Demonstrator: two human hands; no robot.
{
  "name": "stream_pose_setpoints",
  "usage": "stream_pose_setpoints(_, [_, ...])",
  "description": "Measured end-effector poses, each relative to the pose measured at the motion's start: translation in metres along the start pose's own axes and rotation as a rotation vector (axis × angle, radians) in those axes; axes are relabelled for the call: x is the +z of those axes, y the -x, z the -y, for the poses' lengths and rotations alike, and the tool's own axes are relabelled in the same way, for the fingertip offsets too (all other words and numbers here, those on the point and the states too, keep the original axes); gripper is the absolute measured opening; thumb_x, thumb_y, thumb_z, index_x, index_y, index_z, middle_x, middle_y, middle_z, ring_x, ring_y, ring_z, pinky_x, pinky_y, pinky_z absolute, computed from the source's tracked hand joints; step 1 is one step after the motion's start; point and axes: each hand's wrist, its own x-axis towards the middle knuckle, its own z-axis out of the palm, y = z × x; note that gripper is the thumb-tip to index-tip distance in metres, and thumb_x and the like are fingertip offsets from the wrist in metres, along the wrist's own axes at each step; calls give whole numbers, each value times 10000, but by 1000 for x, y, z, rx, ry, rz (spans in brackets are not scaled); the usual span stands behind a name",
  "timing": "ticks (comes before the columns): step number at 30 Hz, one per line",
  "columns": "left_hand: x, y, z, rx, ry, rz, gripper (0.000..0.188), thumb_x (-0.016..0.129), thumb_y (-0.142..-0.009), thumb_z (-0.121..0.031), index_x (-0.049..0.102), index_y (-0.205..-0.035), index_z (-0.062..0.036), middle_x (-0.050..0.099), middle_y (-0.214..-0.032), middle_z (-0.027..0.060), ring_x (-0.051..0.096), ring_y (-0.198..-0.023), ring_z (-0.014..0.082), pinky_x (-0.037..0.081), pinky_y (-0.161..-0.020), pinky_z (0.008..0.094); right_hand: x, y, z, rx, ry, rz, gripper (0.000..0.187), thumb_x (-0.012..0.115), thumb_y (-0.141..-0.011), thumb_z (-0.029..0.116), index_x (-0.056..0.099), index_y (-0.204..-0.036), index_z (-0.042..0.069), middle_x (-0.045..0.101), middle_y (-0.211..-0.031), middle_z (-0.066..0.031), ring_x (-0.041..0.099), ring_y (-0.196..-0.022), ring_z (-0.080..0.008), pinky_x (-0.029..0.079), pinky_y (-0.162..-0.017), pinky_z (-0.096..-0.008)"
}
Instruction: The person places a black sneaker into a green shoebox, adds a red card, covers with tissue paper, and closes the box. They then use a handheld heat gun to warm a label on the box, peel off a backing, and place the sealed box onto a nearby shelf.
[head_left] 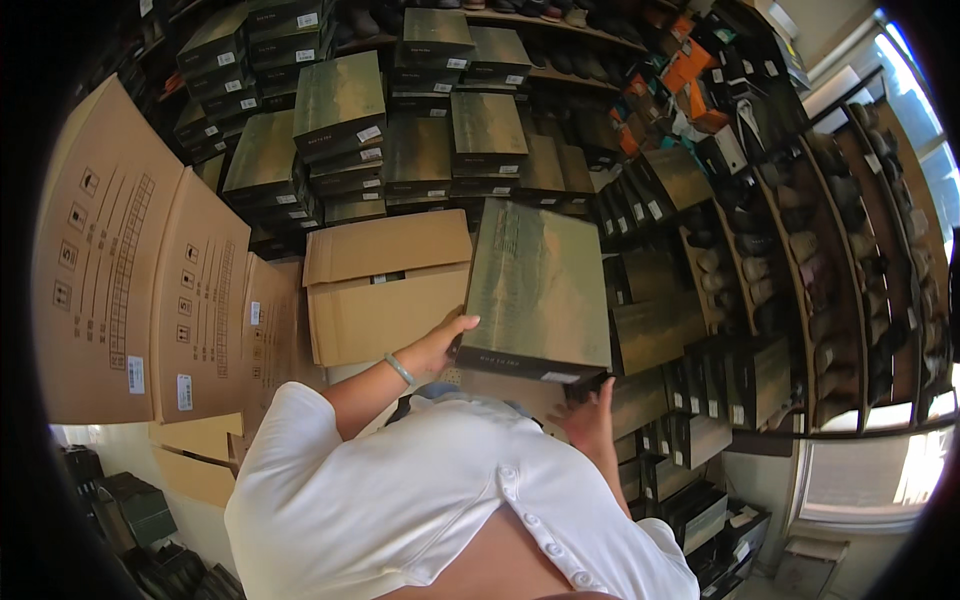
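A shoebox [540, 290] with a green-brown patterned lid and dark sides is held up in front of my body, slightly tilted. At its near left corner my left hand [440, 346] is closed on the edge, thumb on the side; the other fingers are hidden beneath. Just below the near right corner is my right hand [590, 418], thumb up and fingers spread. Whether it touches the box I cannot tell. Behind the shoebox to the left sits a brown cardboard carton [385, 320], its top flaps leaving a narrow gap.
Large printed cartons [115, 260] stand at the left. Stacks of similar shoeboxes [340, 105] fill the back, and more boxes [655, 330] are piled close on the right. Shoe racks [820, 270] line the window side. A small stool [810, 565] is at the lower right.
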Motion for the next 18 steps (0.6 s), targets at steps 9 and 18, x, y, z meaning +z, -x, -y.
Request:
stream_pose_setpoints(9, [-16, -148, -107, 365, -229, -327, 1027, 731, -804, -297, 61, -1535, -29, 267, -1522, 194, 320, -1384, 304, 311, -1117, 410, 109, -239, 99, 103, -123, 363, 1034, 528, -859, 688, 5, -1536, 106, 20, -1590, -203, 19, -1444, -471, 77, -1121, -657])
stream_pose_setpoints(18, [-57, -290, -201, 399, -308, -495, 1028, 727, -802, -315, 77, -1519, 32, 260, -1528, 211, 292, -1401, 289, 276, -1135, 380, 146, -430, 180, 282, -183, 248, 806, 667, -840, 474, 305, -1450, 92, 241, -1510, -163, 244, -1380, -378, 84, -1157, -577])
